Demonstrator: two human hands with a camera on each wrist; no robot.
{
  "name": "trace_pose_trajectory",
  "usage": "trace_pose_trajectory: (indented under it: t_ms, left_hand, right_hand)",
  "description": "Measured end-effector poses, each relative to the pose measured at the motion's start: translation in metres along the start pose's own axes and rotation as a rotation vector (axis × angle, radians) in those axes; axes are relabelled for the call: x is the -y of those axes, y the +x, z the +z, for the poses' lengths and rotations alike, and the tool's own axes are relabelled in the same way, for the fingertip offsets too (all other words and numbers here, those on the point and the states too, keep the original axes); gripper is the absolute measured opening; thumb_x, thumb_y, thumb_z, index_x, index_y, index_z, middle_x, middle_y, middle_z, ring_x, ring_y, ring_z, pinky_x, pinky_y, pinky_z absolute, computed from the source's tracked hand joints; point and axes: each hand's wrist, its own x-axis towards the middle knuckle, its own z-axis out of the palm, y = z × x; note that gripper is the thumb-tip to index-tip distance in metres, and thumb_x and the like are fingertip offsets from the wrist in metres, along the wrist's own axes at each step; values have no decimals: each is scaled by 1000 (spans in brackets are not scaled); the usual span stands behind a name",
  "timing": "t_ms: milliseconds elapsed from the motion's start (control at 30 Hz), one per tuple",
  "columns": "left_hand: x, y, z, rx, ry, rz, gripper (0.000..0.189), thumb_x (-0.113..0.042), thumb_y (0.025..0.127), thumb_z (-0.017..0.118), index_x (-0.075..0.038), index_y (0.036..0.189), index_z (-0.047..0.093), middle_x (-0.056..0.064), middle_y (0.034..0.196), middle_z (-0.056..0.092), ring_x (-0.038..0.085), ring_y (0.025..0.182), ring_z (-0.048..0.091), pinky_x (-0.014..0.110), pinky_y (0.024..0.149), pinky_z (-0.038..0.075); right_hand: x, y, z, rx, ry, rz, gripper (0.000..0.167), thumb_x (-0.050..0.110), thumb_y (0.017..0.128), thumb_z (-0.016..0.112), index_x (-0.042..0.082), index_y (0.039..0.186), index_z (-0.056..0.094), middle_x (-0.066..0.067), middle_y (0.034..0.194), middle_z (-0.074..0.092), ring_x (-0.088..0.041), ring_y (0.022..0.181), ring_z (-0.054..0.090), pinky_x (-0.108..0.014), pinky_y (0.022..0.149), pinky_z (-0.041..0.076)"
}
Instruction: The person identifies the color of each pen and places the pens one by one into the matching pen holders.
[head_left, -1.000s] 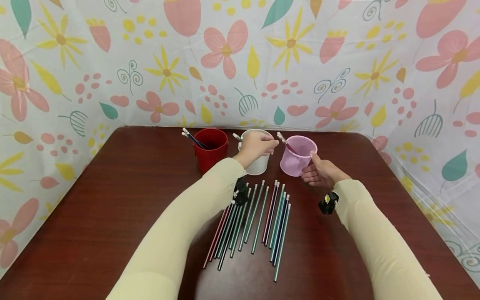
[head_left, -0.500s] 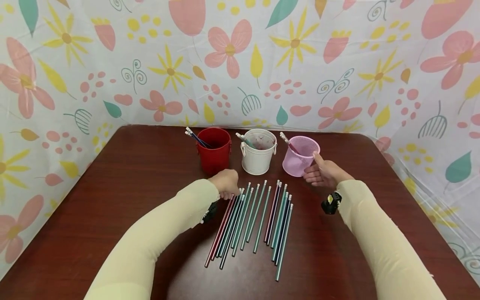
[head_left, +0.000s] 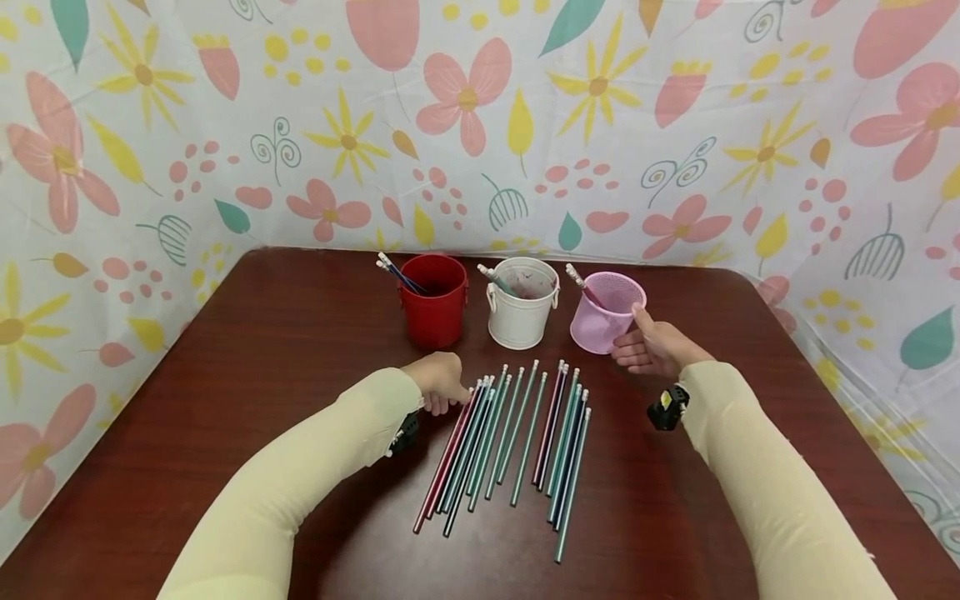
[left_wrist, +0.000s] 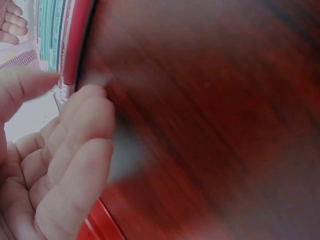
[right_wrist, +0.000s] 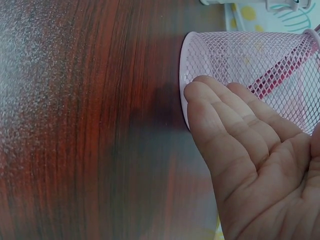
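My left hand (head_left: pixel 438 379) is at the eraser ends of a row of pencils (head_left: pixel 487 450) lying on the table. In the left wrist view, the thumb (left_wrist: pixel 35 87) and forefinger stand apart on either side of the end of the outermost red pencil (left_wrist: pixel 77 45). My right hand (head_left: pixel 652 346) rests against a pink mesh pencil cup (head_left: pixel 588 329), its thumb at the rim. Seen from the right wrist, the fingers (right_wrist: pixel 207 120) lie straight along the mesh. A red pencil (right_wrist: pixel 280 72) leans inside that cup.
A red bucket (head_left: pixel 435 321) with dark blue pencils and a white bucket (head_left: pixel 517 321) with teal ones stand left of the pink cup. A second group of pencils (head_left: pixel 566 467) lies right of the first. Behind the table (head_left: pixel 247 375) hangs a flowered cloth (head_left: pixel 300 108).
My left hand has moved from over the white bucket down and left to the leftmost pencils, and its thumb now stands off from the fingers. The right hand stays at the pink cup.
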Motion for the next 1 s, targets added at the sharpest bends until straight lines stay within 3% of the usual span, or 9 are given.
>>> trace_pose_trajectory:
  t_ms: [400,733,833,1000]
  left_hand:
    - [3,-1,5,-26,-16,14,24,-12,86,67,0,66,64,9,56,64,19,49,63,30,50,54]
    - [1,-6,0,-28,-27,23,23,-15,88,65,0,70,65,10,63,66,19,54,64,30,54,55]
    - [2,-11,-5,-42,-92,44,24,-13,88,65,-2,67,63,10,65,65,21,57,65,32,56,56]
    - [1,-21,-18,-52,-286,82,14,-7,86,62,-5,73,61,9,71,64,20,60,61,34,57,56]
  right_hand:
    - [-1,1,-1,2,-6,-4,89,57,98,8,-21,136,29,-6,98,68,-13,85,66,-30,81,53]
    - [0,2,-1,-1,4,-9,93,60,97,7,-21,135,30,-3,95,69,-12,84,66,-31,80,53]
    - [-2,3,-1,6,5,-13,93,60,96,7,-21,135,30,-3,94,69,-12,84,66,-30,79,53]
    - [-4,3,-2,12,28,-14,94,60,96,6,-22,135,28,-3,93,68,-12,84,66,-29,78,53]
